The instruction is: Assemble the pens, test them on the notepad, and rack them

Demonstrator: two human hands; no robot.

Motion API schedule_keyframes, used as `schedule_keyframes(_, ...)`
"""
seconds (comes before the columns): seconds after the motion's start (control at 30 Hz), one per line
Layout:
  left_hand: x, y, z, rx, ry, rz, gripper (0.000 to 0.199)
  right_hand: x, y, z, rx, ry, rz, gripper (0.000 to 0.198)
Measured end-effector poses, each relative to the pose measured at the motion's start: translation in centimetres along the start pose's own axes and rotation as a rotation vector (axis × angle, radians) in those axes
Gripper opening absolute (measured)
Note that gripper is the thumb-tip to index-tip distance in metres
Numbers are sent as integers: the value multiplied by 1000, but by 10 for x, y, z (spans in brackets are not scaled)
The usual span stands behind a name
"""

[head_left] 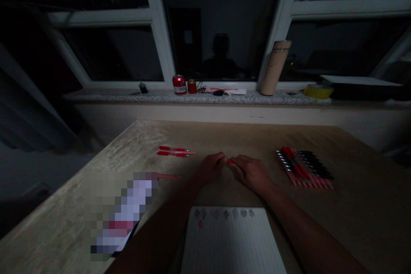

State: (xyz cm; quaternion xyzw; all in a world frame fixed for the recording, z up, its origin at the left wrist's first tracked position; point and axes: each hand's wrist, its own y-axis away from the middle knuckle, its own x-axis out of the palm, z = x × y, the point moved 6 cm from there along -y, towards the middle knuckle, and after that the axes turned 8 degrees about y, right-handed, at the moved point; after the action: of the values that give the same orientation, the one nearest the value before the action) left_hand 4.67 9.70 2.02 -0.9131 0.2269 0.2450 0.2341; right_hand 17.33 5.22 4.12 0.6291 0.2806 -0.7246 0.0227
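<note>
My left hand point(214, 166) and my right hand point(251, 171) meet above the middle of the table, fingers closed. Between them shows a short piece of a red pen point(229, 161), with most of it hidden by the fingers. Both hands appear to grip it. Just below them lies a lined notepad point(229, 239), with a row of dark drawn shapes along its top and one small red mark. To the left lie two red pens point(173, 154), a pink pencil beside them. On the right is a neat group of black pens point(314, 163), pink pencils point(316, 182) and red pens point(293, 162) laid across.
A pixelated phone-like thing point(131, 209) lies left of my forearm, near another pink pencil point(170, 177). On the windowsill stand a red can point(179, 84), a small red jar point(192, 86), a tall tan bottle point(275, 68) and a yellow tape roll point(317, 91).
</note>
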Motion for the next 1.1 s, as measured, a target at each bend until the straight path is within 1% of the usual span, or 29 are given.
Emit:
schedule_keyframes(0.1,1,-1,-1,13,-4,5,36,-1,0,1,3,-10,5,35)
schedule_keyframes(0.37,3,-2,4,-10,19,-1,38,-1,1,1,5,18,2,34)
schedule_keyframes(0.47,1,-2,2,-16,21,-20,37,-1,1,1,-4,35,0,33)
schedule_keyframes(0.57,0,-3,1,-47,49,-50,38,-2,1,3,-14,38,-2,34)
schedule_keyframes(0.73,0,-1,5,-130,143,-61,46,-3,0,1,-8,34,-9,34)
schedule_keyframes(0.8,-1,0,5,-121,166,-64,45,-3,0,0,1,35,-15,33)
schedule_keyframes(0.93,-2,1,5,-79,201,-46,32,-3,0,-2,13,42,-21,32)
schedule_keyframes(1.0,-2,1,6,-70,181,-43,31,-2,0,-2,7,44,-18,33)
schedule_keyframes(1.1,0,0,8,-67,129,-49,36,-1,0,0,-4,43,-10,34)
